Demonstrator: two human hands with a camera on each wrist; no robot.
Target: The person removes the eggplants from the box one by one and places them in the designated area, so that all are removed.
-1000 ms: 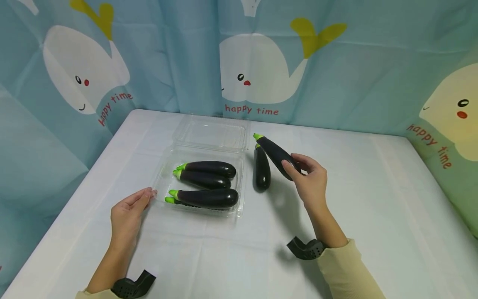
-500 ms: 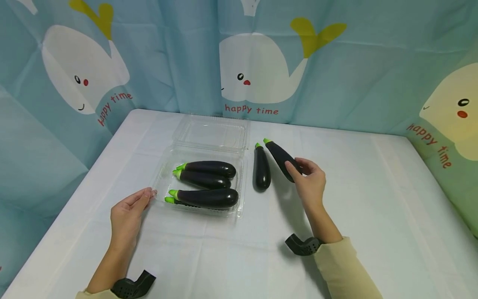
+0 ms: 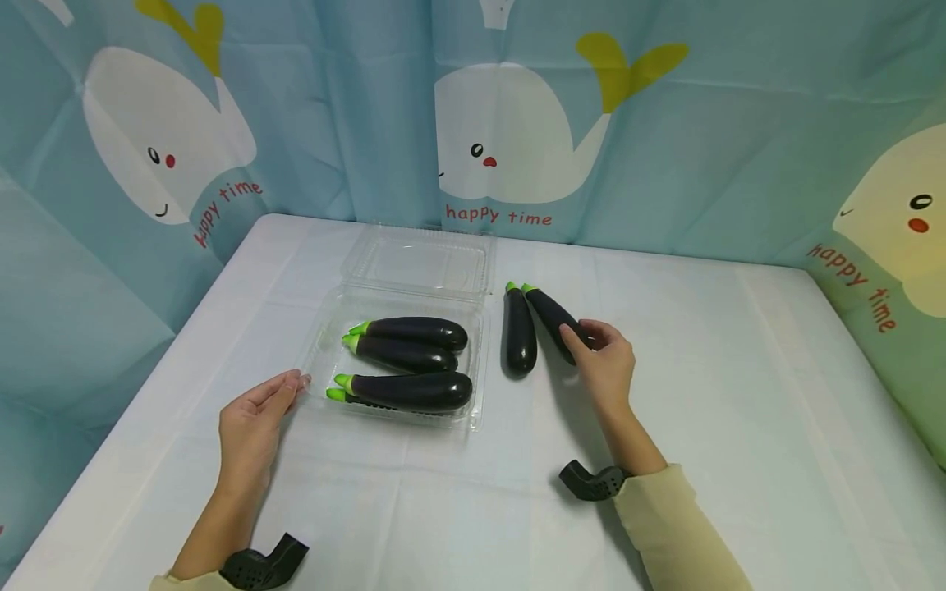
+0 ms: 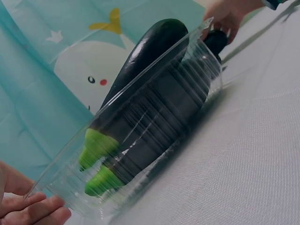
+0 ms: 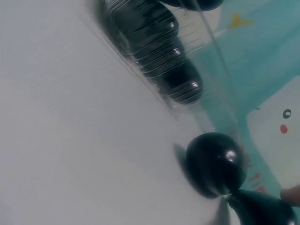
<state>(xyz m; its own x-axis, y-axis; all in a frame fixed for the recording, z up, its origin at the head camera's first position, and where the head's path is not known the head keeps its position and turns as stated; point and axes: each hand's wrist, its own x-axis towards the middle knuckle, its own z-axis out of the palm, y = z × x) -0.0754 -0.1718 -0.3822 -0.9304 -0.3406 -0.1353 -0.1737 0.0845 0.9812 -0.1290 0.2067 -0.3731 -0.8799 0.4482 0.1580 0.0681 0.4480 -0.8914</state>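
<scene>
My left hand point(image 3: 253, 427) pinches the left rim of a clear plastic clamshell box point(image 3: 479, 361), its fingertips point(image 4: 35, 211) on the edge. Several dark eggplants point(image 3: 414, 392) with green stems lie in the box, some stacked on others. To the right, my right hand point(image 3: 609, 361) grips the thick end of another eggplant point(image 3: 550, 316) between thumb and fingers, its stem pointing away and left. Beside it, a loose eggplant point(image 3: 521, 336) lies on the table; the two stem ends nearly meet. Only a fingertip point(image 5: 291, 194) of the right hand shows in the right wrist view.
The box's transparent lid point(image 3: 417, 261) lies folded back behind it, toward the curtain. A white cloth covers the table point(image 3: 739, 410). Blue curtains point(image 3: 355, 123) with whale prints enclose the back and sides.
My right hand has lowered the gripped eggplant toward the table, its stem shifting right and then down beside the loose eggplant. The left hand and the box have stayed in place.
</scene>
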